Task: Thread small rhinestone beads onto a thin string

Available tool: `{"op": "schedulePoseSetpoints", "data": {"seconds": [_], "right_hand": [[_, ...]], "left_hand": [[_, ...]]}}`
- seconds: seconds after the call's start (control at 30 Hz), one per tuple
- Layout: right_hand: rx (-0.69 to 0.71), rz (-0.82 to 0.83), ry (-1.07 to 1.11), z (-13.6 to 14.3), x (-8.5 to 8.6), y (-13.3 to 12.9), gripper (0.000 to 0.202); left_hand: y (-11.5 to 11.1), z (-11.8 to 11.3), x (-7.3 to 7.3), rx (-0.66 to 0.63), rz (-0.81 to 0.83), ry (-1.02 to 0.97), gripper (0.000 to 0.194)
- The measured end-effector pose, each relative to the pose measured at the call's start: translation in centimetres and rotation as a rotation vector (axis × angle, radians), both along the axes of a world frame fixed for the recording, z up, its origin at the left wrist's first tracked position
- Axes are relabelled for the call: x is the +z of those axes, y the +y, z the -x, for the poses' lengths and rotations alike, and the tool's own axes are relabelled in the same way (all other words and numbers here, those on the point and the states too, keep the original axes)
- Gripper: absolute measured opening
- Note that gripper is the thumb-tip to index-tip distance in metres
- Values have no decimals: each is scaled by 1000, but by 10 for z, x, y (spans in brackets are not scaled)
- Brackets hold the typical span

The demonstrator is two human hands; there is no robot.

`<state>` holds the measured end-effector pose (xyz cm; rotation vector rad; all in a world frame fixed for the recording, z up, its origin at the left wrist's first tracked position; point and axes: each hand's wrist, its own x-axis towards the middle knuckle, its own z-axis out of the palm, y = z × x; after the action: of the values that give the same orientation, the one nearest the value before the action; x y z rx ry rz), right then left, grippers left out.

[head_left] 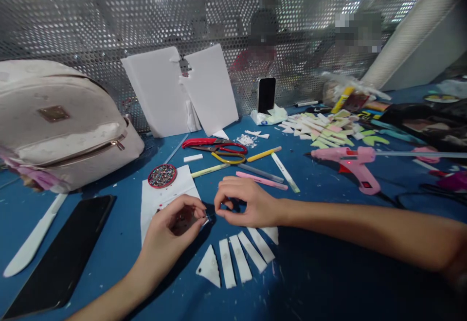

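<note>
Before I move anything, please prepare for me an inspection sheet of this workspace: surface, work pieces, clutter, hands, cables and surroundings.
Surface: blue tabletop, pale specks on it.
Work pieces: white strips beside a triangular piece with a dark dot; red round dish of tiny colourful bits on white paper.
Clutter: red-handled cutting tool, pink marker, pile of white and green scraps.
Hands: left hand pinches a thin item, too small to identify; right hand close by, grip unclear.
Cables: black cable at the pink glue gun, whose red light shows.
Surroundings: perforated panel behind; pale backpack at left.
</note>
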<state>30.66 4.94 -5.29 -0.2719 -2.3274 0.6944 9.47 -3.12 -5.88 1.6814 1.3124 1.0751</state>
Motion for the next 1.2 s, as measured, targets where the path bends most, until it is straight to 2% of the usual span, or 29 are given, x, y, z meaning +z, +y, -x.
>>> {"op": "schedulePoseSetpoints", "data": {"seconds": [0.87, 1.2], "right_hand": [[-11, -11, -22, 0, -3, 1, 4], [15, -29, -57, 0, -5, 1, 3]], "left_hand": [[0, 1, -3, -24, 17, -17, 9], [2, 0, 0, -54, 8, 1, 2]]}}
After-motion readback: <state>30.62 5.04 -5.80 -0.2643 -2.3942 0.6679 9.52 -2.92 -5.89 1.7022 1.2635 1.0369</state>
